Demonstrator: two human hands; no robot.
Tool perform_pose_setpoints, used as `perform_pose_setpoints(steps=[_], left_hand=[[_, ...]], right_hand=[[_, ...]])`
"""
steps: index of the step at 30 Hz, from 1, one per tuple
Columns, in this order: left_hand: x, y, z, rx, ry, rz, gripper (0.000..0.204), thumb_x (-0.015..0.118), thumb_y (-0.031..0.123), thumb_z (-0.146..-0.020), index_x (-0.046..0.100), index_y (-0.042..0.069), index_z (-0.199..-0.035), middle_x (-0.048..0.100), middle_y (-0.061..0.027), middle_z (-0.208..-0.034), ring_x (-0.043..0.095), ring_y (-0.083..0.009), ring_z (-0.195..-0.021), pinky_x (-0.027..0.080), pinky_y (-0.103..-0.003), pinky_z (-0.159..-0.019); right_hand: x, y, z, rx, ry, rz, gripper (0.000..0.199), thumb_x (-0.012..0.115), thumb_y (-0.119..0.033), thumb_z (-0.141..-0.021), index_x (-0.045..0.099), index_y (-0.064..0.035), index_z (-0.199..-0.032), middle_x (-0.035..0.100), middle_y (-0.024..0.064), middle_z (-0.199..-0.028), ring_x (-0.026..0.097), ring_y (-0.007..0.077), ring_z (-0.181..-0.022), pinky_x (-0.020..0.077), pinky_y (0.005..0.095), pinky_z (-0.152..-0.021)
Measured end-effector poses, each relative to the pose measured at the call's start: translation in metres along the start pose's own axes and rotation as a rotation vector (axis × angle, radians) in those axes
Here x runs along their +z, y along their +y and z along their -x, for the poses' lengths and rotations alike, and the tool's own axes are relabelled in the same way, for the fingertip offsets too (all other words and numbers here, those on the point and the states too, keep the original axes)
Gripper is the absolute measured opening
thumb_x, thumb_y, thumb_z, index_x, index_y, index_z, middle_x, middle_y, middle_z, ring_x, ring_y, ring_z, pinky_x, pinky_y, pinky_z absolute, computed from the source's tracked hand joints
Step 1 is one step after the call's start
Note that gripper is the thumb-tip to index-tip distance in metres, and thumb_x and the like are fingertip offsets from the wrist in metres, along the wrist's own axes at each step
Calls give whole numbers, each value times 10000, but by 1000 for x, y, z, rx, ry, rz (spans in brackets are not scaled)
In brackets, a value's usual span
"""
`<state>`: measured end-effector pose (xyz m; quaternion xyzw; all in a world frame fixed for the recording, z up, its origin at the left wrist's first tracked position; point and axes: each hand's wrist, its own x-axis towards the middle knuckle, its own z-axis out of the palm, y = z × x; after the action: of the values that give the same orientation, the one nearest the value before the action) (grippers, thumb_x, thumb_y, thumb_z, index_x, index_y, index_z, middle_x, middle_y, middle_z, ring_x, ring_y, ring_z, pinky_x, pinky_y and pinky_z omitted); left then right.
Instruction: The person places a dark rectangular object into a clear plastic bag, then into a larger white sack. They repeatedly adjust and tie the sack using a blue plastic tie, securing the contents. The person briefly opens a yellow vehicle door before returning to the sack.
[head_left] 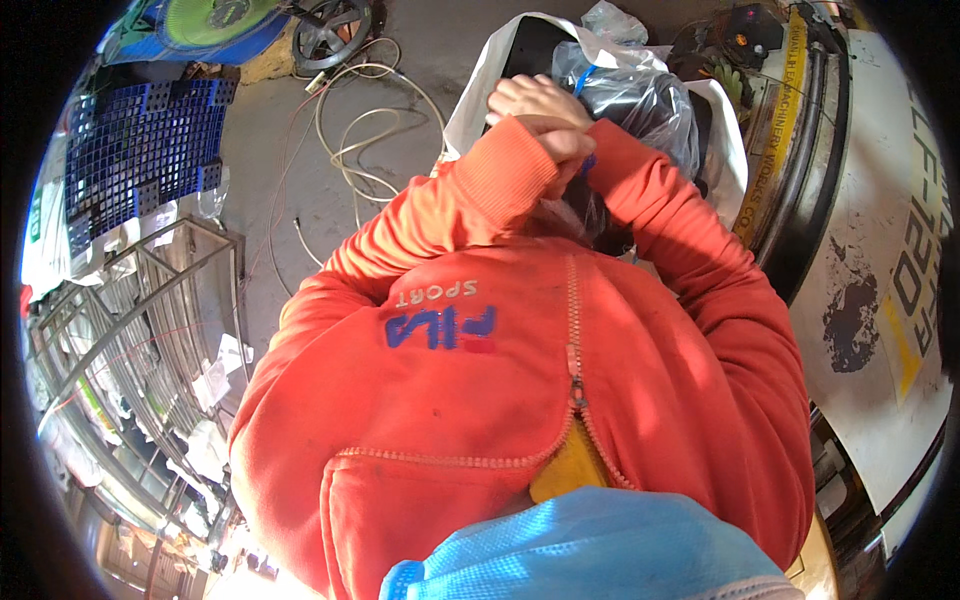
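My right hand [535,100] reaches leftward across the front of my body, palm down, fingers stretched and apart. It holds nothing visible. Below it, my left hand [565,143] is bent closed beside the cuff of the right orange sleeve [640,165]. A small blue thing [588,163] shows at its fingertips; what it is, and whether the fingers grip it, I cannot make out. Just beyond the wrists sits a clear plastic bag [650,105] with dark contents, in a black container [525,50] lined with white sheeting [478,95].
Pale hose [345,130] lies looped on the grey floor. To the left are a blue plastic grid [150,150], a metal rack [150,330] and a fan [215,25]. A yellow machine rail [775,130] and a white panel [870,250] border the right side.
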<state>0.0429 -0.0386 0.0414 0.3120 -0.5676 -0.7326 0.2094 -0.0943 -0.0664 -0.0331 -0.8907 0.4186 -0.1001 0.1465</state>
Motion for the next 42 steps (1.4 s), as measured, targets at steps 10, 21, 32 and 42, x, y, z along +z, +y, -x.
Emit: perform_pose_setpoints(steps=[10,21,32,42], left_hand=[[3,37,23,-365,-30,384,229,518,196,-839,483,21,-695,409,6,-604,350,-87,-542,298,-229,-507],[-10,28,9,-131,-80,365,277,460,127,-820,445,7,-571,466,-53,-584,410,-131,-537,352,-279,-510],[12,16,-66,-106,9,726,290,453,148,-767,324,76,-518,289,-5,-477,250,-129,-436,230,-288,-432],[-18,39,-50,-259,-96,424,268,464,137,-826,387,54,-583,306,4,-498,292,-117,-452,268,-276,-459]], right_hand=[[-75,10,33,-11,339,-42,114,542,-161,-809,590,-66,-853,565,38,-949,531,210,-910,394,335,-874],[-77,81,85,122,351,-843,183,610,-139,-791,631,-34,-939,638,80,-941,576,165,-935,454,283,-799],[-62,75,87,285,542,-776,83,607,-44,-775,634,-24,-851,630,48,-785,586,135,-736,455,258,-689],[-91,65,92,240,546,-591,193,491,-22,-836,578,-20,-1009,580,106,-1030,537,209,-1004,406,300,-865]])
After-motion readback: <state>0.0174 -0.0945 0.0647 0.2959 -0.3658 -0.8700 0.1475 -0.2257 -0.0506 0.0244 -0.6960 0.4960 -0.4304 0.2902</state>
